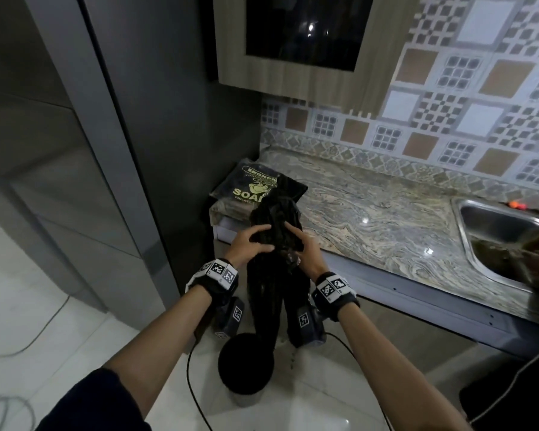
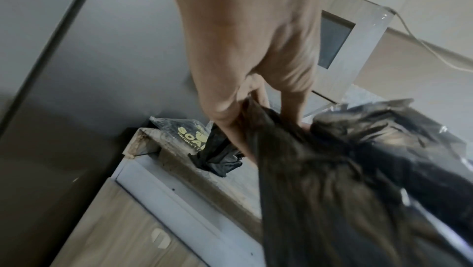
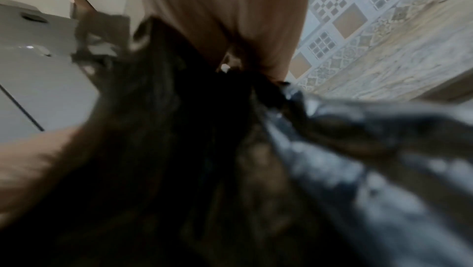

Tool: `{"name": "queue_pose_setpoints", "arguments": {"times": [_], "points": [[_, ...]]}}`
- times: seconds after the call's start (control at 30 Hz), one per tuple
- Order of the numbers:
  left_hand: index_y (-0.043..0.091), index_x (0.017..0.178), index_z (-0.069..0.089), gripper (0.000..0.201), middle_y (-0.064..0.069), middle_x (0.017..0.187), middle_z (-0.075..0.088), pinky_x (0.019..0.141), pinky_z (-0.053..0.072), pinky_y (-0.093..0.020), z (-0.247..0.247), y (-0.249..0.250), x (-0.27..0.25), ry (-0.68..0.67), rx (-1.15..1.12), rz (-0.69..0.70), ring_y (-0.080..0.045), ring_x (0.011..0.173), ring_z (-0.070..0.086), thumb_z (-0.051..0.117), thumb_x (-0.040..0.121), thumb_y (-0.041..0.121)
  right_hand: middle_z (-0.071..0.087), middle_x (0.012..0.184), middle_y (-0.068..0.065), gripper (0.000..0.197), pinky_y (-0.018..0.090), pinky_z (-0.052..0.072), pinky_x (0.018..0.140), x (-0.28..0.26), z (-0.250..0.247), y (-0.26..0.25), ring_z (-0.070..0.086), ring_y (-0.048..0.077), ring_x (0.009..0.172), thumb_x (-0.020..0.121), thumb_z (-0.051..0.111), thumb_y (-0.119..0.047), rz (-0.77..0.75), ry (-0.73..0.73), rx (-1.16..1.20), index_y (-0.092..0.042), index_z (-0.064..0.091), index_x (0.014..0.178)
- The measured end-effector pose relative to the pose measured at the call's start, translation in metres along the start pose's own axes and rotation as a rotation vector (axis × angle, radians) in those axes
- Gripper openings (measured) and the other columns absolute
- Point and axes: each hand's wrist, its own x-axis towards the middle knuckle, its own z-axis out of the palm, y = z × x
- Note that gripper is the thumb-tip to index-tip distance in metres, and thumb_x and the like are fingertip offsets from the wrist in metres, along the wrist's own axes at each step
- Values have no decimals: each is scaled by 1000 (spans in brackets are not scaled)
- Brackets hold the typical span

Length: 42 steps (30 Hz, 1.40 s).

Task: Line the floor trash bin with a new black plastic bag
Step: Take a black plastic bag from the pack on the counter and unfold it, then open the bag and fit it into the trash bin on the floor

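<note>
Both forearms extend forward, wrists level, at the front edge of the countertop [image 1: 371, 213]. The left hand [image 1: 249, 244] and right hand [image 1: 302, 247] sit close together, each with fingers curled round the bunched upper part of the black bag [image 1: 274, 275], which hangs down between the wrists in a long crumpled column. In the left wrist view the left fingers [image 2: 230, 113] pinch a gathered fold of bag; the right wrist view is blurred, showing only dark plastic below the palm. The round bin [image 1: 246, 365] stands on the tiled floor directly beneath the bag's lower end. A printed pack [image 1: 255, 188] lies on the countertop's left corner; a steel sink [image 1: 504, 231] occupies its right end
</note>
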Motion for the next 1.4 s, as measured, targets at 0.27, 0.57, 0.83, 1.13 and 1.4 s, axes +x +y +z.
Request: {"name": "queue_pose_setpoints", "arguments": {"times": [0.27,0.57,0.83,1.13,1.4], "points": [[21,146,37,82,-6,147,43,97,39,-20,-20,-76,7,-27,97,-152,-20,130,46,73,76,-4,53,141,4,60,23,40,102,1,34,46,48,20,131,87,70,-16,170,-60,-103,-27,47,141],[26,147,34,83,-1,148,40,111,31,-23,-36,-221,38,-105,182,-274,-17,137,38,74,77,5,54,132,-6,60,13,34,99,-2,139,151,47,7,123,85,70,-11,401,-185,-193,-29,49,139],[26,153,16,100,-5,152,36,110,28,-21,-8,-364,39,-246,308,-353,-18,137,38,78,75,14,60,134,4,70,20,41,100,-39,233,255,57,20,121,82,74,-23,589,-290,-176,-34,41,143],[30,152,18,100,-4,153,36,114,35,-39,38,-536,41,-394,348,-454,-22,137,40,80,74,24,54,140,7,71,37,42,106,-103,319,398,53,31,125,84,67,-22,794,-431,-196,-37,35,146],[27,152,18,100,-2,154,35,110,31,-22,65,-576,-2,-463,337,-557,-18,138,39,79,74,16,54,141,3,74,35,42,105,-164,348,417,52,25,127,82,71,-24,917,-487,-151,-35,36,146]]}}
